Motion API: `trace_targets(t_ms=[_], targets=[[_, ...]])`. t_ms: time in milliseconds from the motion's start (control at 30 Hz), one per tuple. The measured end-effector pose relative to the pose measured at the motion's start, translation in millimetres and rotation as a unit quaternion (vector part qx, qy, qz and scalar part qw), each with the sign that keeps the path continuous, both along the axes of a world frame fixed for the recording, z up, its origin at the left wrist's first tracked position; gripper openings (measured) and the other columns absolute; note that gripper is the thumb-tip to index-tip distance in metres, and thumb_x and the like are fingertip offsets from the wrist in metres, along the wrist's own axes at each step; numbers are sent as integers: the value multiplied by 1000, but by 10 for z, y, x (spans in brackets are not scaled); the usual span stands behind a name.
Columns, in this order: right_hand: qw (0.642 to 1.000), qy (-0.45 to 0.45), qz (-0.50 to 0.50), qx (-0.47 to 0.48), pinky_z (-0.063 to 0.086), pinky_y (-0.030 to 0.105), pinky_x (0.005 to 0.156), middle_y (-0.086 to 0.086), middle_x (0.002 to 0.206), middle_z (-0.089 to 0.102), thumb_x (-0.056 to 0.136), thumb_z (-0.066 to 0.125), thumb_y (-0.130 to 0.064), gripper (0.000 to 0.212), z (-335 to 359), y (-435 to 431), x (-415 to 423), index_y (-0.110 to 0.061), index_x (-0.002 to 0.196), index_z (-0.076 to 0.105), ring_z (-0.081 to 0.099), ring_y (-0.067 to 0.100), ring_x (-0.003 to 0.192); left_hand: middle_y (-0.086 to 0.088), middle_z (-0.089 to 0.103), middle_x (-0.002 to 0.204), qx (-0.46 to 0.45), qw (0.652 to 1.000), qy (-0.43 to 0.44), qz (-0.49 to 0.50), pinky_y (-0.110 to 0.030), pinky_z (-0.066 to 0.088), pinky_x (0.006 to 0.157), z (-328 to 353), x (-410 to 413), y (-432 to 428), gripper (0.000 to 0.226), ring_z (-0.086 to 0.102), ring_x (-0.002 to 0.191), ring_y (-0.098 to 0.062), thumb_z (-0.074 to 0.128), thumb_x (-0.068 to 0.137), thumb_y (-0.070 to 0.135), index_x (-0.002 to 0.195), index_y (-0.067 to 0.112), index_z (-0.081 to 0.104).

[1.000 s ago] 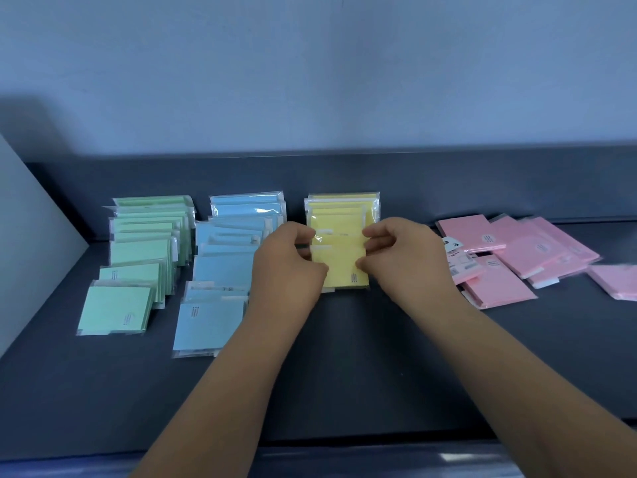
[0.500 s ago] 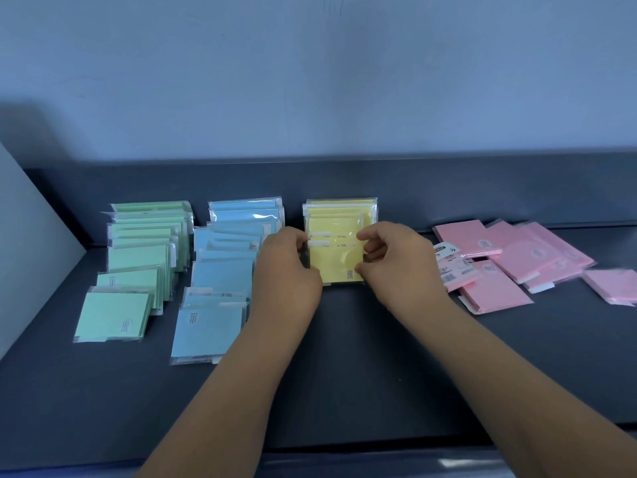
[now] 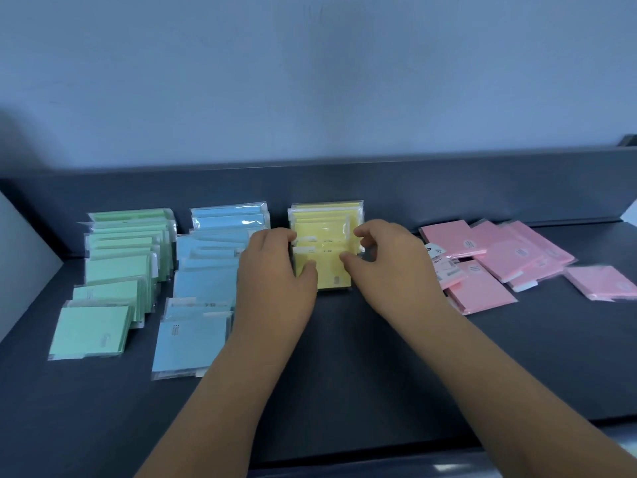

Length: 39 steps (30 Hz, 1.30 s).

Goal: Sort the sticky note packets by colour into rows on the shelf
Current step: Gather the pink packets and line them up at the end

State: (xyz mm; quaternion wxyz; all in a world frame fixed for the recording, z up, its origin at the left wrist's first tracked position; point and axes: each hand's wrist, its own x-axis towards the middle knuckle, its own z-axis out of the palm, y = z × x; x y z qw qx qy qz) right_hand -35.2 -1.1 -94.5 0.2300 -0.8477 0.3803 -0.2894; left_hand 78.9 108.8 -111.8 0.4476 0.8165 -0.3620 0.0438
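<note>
Both hands are resting on the row of yellow cellophane-wrapped sticky note packets (image 3: 325, 250) on the dark grey shelf (image 3: 344, 357). The left hand (image 3: 275, 274) and right hand (image 3: 389, 267) are curling loosely, fingertips touching the front packet's side edges; whether they grip it I cannot tell. Blue packets (image 3: 203, 270) are lying just left of the left fingers, loose pink packets (image 3: 489, 260) right of the right fingers.

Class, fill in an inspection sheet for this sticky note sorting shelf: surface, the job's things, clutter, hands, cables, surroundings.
Surface: dark grey shelf, raised back edge.
Job's things: green row, blue row and short yellow row run front to back; pink packets lie scattered, unsorted.
Clutter: nothing seen.
Hands: left hand and right hand flank the yellow row, fingers on its packets; neither grip is clear.
Cables: nothing seen.
Surroundings: pale blue wall behind; light panel at left.
</note>
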Motion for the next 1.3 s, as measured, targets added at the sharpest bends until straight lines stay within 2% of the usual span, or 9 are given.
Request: trace_targets(t_ms=[300, 467, 633, 733, 867, 933, 1033, 1167, 1300], targets=[[998, -41, -40, 4, 38, 20, 95, -14, 129, 60, 92, 70, -42, 42, 264, 1, -723, -27, 130, 63, 51, 5, 123, 6, 56, 131, 59, 995, -56, -58, -35, 40, 101, 291, -193, 155, 51, 49, 123, -20, 76, 85, 31, 132, 24, 57], [993, -51, -104, 23, 32, 1, 85, -19, 123, 62, 93, 70, -39, 36, 217, -39, -1358, -31, 128, 65, 52, -3, 114, 12, 59, 130, 82, 991, -48, -93, -32, 38, 93, 394, -370, 264, 42, 50, 124, -15, 67, 86, 48, 124, 31, 62], [983, -48, -172, 45, 39, 21, 94, -15, 121, 67, 92, 72, -35, 34, 111, -122, -1857, -28, 125, 68, 56, 5, 117, 15, 60, 122, 78, 988, -37, -125, -31, 37, 90, 392, -621, 246, 40, 53, 114, -12, 66, 84, 50, 119, 32, 65], [982, -34, -179, 56, 39, 22, 96, -15, 119, 67, 91, 72, -35, 34, 42, -226, -2068, -29, 125, 69, 58, 6, 116, 26, 56, 110, 66, 987, -20, -145, -31, 38, 87, 389, -835, 142, 37, 47, 102, -1, 67, 82, 49, 116, 35, 66], [984, -20, -164, 67, 38, 20, 93, -17, 117, 67, 90, 73, -36, 33, 20, -453, -2320, -32, 122, 70, 59, 3, 113, 38, 52, 110, 77, 983, 5, -169, -18, 36, 81, 350, -1199, -91, 36, 46, 100, 8, 62, 80, 53, 115, 41, 63], [987, -21, -141, 74, 39, 13, 88, -22, 116, 66, 89, 73, -37, 30, 36, -604, -2496, -34, 119, 70, 57, -10, 104, 37, 52, 108, 72, 983, 26, -167, -11, 35, 78, 338, -1392, -283, 34, 48, 101, 11, 63, 80, 54, 112, 42, 63], [987, -49, -111, 109, 36, 3, 79, -30, 110, 65, 89, 73, -37, 22, 109, -860, -2779, -41, 110, 70, 48, -31, 93, 35, 53, 108, 63, 986, 46, -149, -16, 37, 78, 373, -1717, -586, 31, 50, 96, 11, 64, 81, 51, 110, 40, 65], [984, -49, -71, 153, 44, 13, 81, -29, 100, 71, 89, 74, -38, 14, 260, -1412, -3164, -42, 102, 73, 59, -19, 96, 27, 58, 114, 63, 991, 38, -114, -6, 34, 81, 393, -2290, -1135, 28, 50, 105, 4, 66, 87, 47, 113, 38, 65], [977, -39, 4, 210, 46, 17, 74, -23, 101, 73, 92, 70, -37, 14, 440, -1932, -3203, -35, 105, 75, 64, -11, 90, 12, 56, 129, 114, 990, 23, -80, -25, 36, 85, 367, -2599, -1725, 38, 51, 110, -10, 66, 90, 45, 126, 32, 62]])
